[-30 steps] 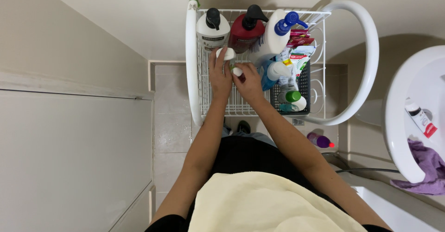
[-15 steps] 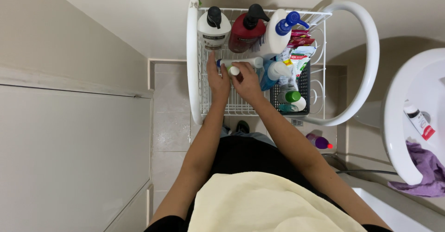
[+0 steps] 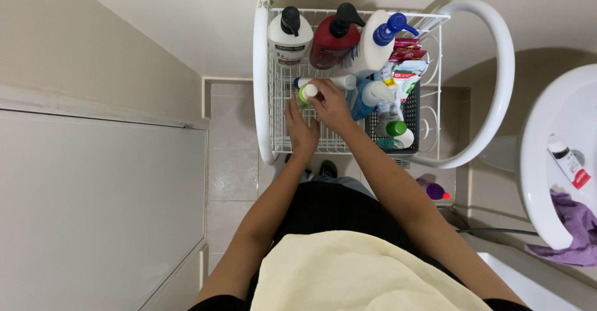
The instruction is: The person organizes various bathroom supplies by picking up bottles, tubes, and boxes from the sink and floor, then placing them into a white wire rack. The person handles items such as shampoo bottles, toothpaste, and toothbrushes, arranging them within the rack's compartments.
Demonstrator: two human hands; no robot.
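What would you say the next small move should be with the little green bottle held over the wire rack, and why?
Probably lower the small green bottle upright onto the bare wire of the rack just below it. Both the left hand and the right hand are on it, the back row is filled by three pump bottles, and a white tube lies right behind, so the open front area looks the easiest spot.

- A white pump bottle [image 3: 289, 37] with a dark label stood at the wire rack's [image 3: 280, 124] far left corner.
- A red pump bottle [image 3: 334, 42] stood beside it along the far edge.
- Red and green-white sachets [image 3: 404, 68] filled the far right corner.
- A white tube with a red label [image 3: 569, 164] lay on the sink rim [image 3: 535, 180].
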